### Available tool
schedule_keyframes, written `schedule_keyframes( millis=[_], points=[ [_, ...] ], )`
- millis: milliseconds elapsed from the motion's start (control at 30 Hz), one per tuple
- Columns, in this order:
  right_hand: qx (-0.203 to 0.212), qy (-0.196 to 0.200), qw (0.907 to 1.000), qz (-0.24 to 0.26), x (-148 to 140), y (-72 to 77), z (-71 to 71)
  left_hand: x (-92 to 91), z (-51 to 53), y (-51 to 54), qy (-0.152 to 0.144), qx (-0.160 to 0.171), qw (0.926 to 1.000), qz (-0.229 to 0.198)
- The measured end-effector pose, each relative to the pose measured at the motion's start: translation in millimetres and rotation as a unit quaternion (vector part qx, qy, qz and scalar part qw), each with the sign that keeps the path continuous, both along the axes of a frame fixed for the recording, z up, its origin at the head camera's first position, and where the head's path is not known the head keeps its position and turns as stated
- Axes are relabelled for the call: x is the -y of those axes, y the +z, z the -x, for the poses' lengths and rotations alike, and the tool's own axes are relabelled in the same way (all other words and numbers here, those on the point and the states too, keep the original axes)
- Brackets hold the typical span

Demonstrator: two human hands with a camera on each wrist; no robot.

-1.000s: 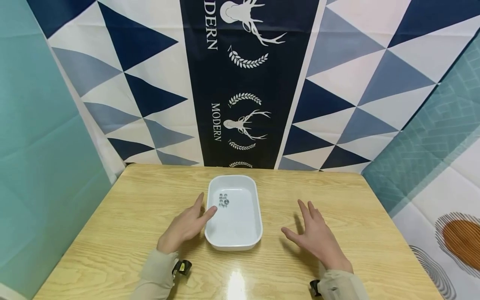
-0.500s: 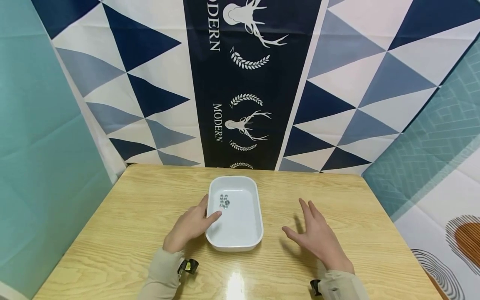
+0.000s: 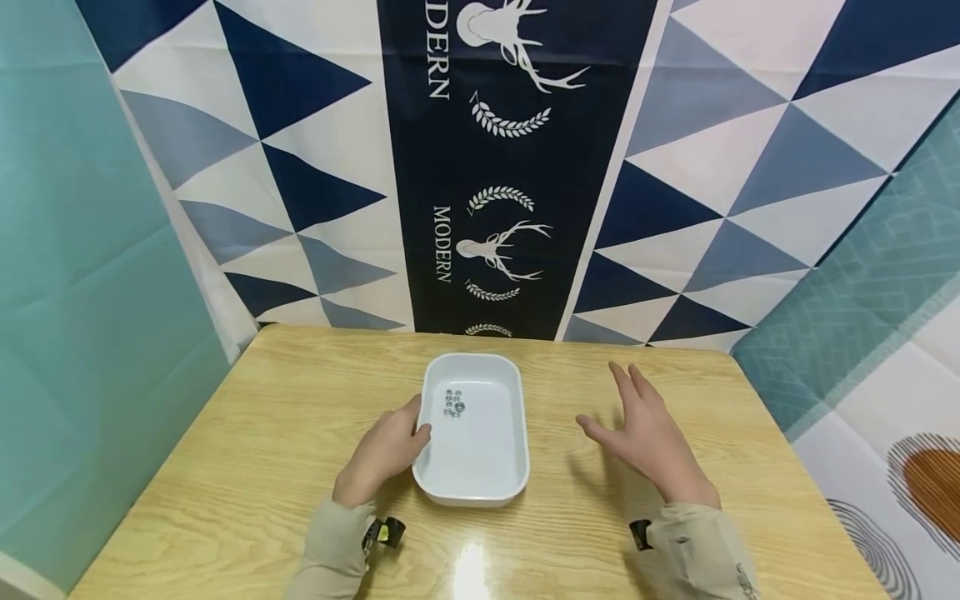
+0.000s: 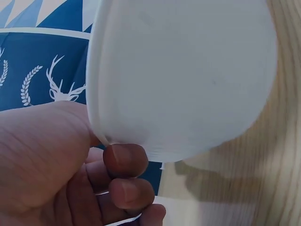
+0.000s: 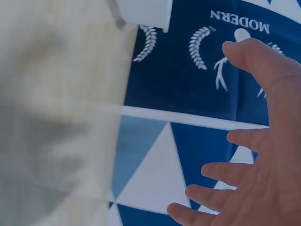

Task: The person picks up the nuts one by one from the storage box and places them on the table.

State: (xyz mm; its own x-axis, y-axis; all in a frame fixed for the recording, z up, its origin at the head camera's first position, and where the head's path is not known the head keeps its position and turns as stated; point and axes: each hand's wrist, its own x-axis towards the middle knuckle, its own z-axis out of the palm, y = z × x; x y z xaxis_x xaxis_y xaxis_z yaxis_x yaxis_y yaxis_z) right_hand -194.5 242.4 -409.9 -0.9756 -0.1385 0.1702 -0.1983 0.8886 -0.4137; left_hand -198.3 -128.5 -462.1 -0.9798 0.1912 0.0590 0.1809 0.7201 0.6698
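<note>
A white rectangular tray stands on the wooden table, with several small clear, shiny pieces in its upper left part. My left hand grips the tray's left rim, thumb over the edge and fingers beneath. In the left wrist view the hand has curled fingertips under the outside of the tray. To the right of the tray, my right hand hangs over the table with spread fingers and touches nothing. The right wrist view shows that hand with a corner of the tray beyond it.
The light wooden table reaches back to a patterned cloth backdrop. A teal sheet hangs at the left, and another patterned cloth slopes along the right side.
My left hand has moved right onto the tray's rim and taken hold of it. The right hand has risen slightly, still spread. The camera view has shifted a little.
</note>
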Motion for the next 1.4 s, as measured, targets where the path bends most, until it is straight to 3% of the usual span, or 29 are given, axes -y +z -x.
schedule_keyframes(
  millis=[433, 833, 1067, 1267, 1400],
  points=[
    [0.011, 0.046, 0.9988, -0.01, 18, 36.2, 24.0, 3.6, -1.4, 2.9, 0.002, 0.004, 0.9998, 0.017],
    [0.022, 0.058, 0.998, 0.012, 42, 36.0, 25.5, 7.8, -2.4, 5.4, 0.0, 0.002, 0.9999, 0.017],
    [0.032, 0.062, 0.9971, 0.032, 47, 30.5, 38.8, 5.0, -2.2, 3.7, -0.009, 0.015, 0.9998, 0.007],
    [0.026, 0.07, 0.9967, 0.032, 50, 37.3, 45.7, 0.9, -0.3, 4.4, -0.018, 0.016, 0.9997, 0.008],
    [0.027, 0.08, 0.9957, 0.037, 61, 41.8, 46.1, 3.8, -3.6, 7.1, -0.005, 0.03, 0.9995, 0.006]
  ],
)
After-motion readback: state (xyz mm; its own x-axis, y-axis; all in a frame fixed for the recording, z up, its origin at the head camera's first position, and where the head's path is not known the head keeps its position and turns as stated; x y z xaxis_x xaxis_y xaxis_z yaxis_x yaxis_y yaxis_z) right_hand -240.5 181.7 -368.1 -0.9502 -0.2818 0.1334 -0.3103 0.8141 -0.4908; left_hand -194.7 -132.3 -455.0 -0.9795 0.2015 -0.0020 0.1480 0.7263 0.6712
